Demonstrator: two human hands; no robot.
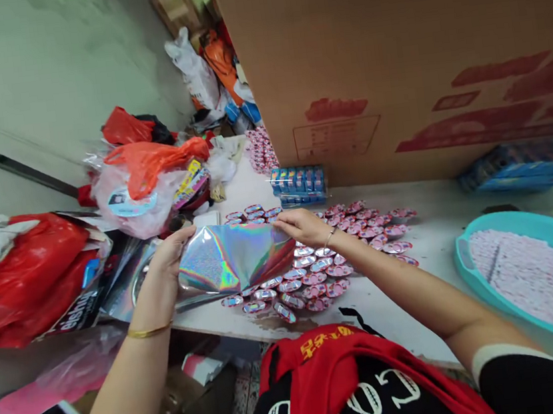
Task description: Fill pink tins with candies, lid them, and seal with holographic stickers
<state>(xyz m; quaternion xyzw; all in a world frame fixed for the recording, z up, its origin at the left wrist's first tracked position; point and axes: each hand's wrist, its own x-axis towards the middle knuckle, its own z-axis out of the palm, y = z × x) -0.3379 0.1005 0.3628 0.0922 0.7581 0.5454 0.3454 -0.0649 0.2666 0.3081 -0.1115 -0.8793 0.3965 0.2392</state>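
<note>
A shiny holographic sheet or bag (235, 256) is stretched between my two hands above the near edge of the table. My left hand (173, 250) grips its left end, fingers closed at the upper corner. At the upper right corner, my right hand (306, 225) pinches it between thumb and fingers. Below and to the right of it, many small pink and silver oval items (321, 265) lie in rows on the white table (425, 229). More shiny film (128, 292) lies beside my left wrist.
A large cardboard box (388, 52) stands at the back right. Against it sits a blue wrapped pack (298, 184). A turquoise basin (467, 257) at the right holds many small pinkish-white pieces. Red plastic bags (33, 277) and other bags crowd the left side by the wall.
</note>
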